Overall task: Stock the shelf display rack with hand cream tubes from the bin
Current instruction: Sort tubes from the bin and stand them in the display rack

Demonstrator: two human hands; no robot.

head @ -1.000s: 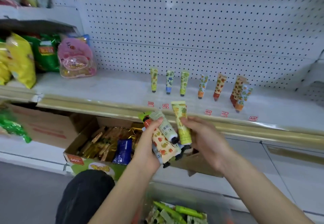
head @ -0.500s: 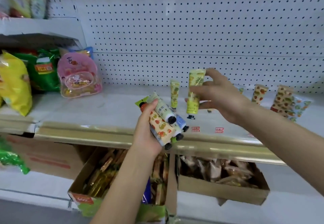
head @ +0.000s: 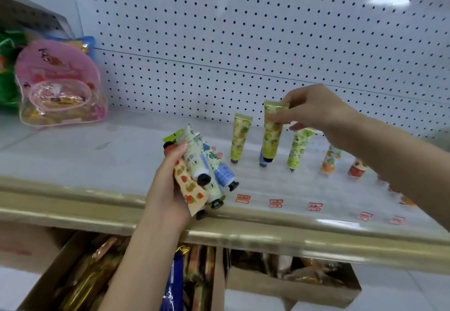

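A yellow fruit-print tube is pinched near its crimped top between the thumb and fingers of the right hand. It is held cap down and nearly upright, just right of the pineapple tube, which stands at the left end of the row on the shelf. Whether the held tube's cap touches the shelf cannot be told. A blue tube is largely hidden behind it.

Further right of the pineapple tube, a green tube, an orange tube and a red tube are stood cap down, each apart from the next.

In front of the pineapple tube and to its left, a bundle of tubes is gripped by the left hand. The fingers are curled round it and the caps are pointed down over the gold rail. Red price tags are set in front of the pineapple tube, near that rail.

Well to its left, a pink pouch is leaned against the pegboard. Below it, cardboard boxes of packets are seen.
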